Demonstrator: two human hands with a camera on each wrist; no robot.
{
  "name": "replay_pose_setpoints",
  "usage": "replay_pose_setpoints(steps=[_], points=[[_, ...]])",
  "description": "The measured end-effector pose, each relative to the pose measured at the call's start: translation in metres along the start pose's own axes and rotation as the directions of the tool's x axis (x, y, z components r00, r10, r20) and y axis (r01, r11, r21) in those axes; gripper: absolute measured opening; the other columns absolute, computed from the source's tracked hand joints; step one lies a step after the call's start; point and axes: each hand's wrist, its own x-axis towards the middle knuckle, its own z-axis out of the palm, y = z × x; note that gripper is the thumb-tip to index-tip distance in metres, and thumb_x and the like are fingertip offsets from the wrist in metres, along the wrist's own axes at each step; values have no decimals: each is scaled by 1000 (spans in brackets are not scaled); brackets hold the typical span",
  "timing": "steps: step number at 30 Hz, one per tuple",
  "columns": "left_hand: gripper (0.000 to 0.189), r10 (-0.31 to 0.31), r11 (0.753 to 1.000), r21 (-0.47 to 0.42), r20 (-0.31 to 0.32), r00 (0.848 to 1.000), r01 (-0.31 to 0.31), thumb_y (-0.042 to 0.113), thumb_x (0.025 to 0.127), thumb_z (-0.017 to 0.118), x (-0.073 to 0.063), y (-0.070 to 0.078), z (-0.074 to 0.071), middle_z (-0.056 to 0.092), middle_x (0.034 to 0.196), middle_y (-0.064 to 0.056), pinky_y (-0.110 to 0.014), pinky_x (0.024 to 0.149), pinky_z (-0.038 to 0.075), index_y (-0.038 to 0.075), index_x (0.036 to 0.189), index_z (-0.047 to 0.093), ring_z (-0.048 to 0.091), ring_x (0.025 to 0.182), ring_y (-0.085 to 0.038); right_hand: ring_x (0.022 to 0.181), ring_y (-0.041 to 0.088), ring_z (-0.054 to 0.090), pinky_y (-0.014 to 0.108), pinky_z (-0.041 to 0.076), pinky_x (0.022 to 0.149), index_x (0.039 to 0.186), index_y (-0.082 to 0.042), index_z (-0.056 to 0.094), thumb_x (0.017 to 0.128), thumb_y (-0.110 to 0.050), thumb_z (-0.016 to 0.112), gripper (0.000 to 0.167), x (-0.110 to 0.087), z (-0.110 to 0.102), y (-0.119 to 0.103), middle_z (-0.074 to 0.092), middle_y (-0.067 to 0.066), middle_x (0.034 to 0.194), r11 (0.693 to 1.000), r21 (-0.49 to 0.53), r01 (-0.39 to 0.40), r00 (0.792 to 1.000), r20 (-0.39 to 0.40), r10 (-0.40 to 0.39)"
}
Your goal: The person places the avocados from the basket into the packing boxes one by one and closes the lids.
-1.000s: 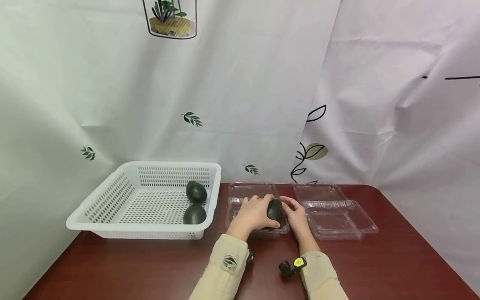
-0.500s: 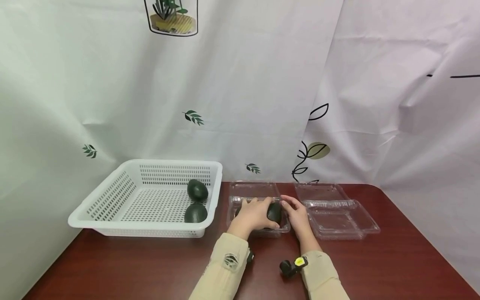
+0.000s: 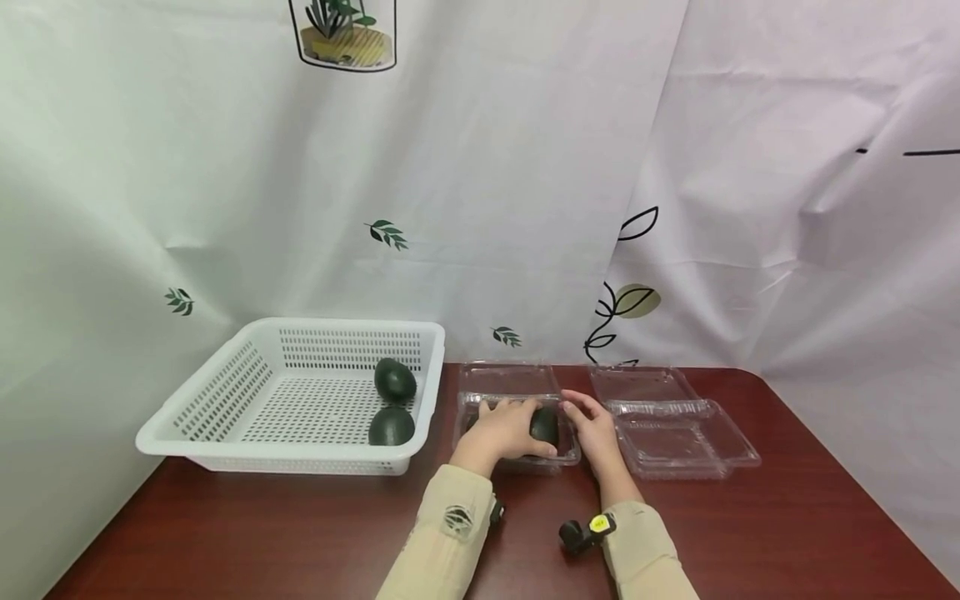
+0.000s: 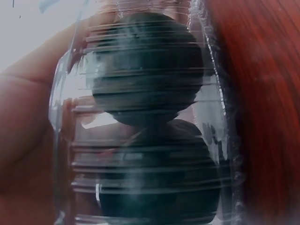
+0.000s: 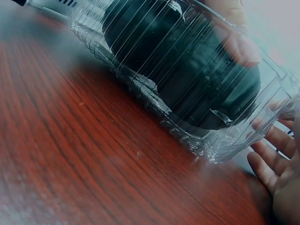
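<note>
One dark green fruit in the clear container, gripped by the left hand; another fruit alongside, mostly behind that hand. Right hand relaxed, touching the container's two-o'clock corner. White basket with two more fruits at nine o'clock; second container, lid folded back, at three.

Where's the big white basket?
In the head view, the white basket is at the left on the table, left of the left hand, with two dark fruits inside.
</note>
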Motion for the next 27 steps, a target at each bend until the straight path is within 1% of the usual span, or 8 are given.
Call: replay_pose_setpoints(steps=[3, 7, 11, 16, 20, 23, 25, 27], points=[[72, -4, 999, 33, 12, 1000, 3, 53, 76, 69, -2, 0, -2, 50, 132, -6, -58, 99, 21, 15, 134, 50, 38, 125, -27, 95, 13, 55, 27, 43, 79, 120, -7, 61, 92, -20, 57, 31, 0, 0, -1, 60, 9, 113, 1000, -3, -2, 1000, -1, 2], [72, -2, 998, 65, 24, 1000, 1, 55, 76, 67, -3, 0, -4, 47, 135, -8, -57, 101, 20, 16, 134, 50, 34, 127, -27, 95, 13, 55, 26, 43, 79, 119, -8, 61, 92, -19, 57, 30, -1, 0, -2, 61, 10, 112, 1000, -1, -5, 1000, -6, 5], [74, 3, 998, 60, 31, 1000, -5, 55, 76, 67, -3, -1, -5, 46, 135, -9, -57, 103, 18, 15, 135, 49, 32, 129, -28, 94, 14, 55, 27, 43, 78, 119, -7, 61, 92, -20, 58, 30, 0, 0, -1, 61, 10, 110, 1000, 0, -6, 1000, -6, 6], [73, 4, 997, 77, 26, 1000, -6, 56, 76, 66, -4, -3, -8, 47, 133, -9, -56, 102, 21, 16, 135, 49, 34, 127, -28, 91, 14, 54, 26, 43, 76, 119, -7, 61, 92, -21, 58, 31, 1, 2, -2, 61, 9, 108, 1000, 5, 3, 1000, 3, -3], [73, 19, 997, 79, 19, 1000, -20, 57, 77, 65, -5, -4, -13, 47, 133, -9, -55, 102, 23, 17, 136, 48, 34, 126, -28, 89, 12, 55, 23, 44, 74, 120, -6, 60, 92, -19, 57, 31, 2, 3, -2, 61, 10, 107, 1000, 15, 7, 1000, -1, -7], [73, 34, 998, 49, -14, 999, -34, 56, 78, 64, -7, -8, -20, 46, 134, -10, -52, 103, 23, 17, 137, 47, 34, 126, -28, 85, 10, 56, 21, 45, 72, 120, -5, 59, 92, -18, 57, 31, 3, 2, -2, 59, 12, 109, 1000, 27, 2, 1000, -9, -1], [73, 32, 999, 20, -62, 998, -31, 55, 79, 64, -9, -13, -26, 45, 134, -11, -50, 103, 25, 16, 138, 46, 33, 127, -30, 83, 9, 56, 21, 46, 71, 122, -3, 58, 93, -17, 56, 32, 4, 1, -2, 57, 13, 110, 999, 35, 6, 1000, -6, -6], [73, 9, 1000, -14, -116, 993, -11, 52, 80, 64, -11, -19, -30, 43, 136, -13, -48, 104, 26, 14, 138, 44, 31, 128, -32, 83, 8, 56, 20, 47, 71, 123, 0, 56, 93, -15, 56, 33, 5, -1, -2, 56, 15, 112, 999, 51, 19, 1000, 4, -19]])
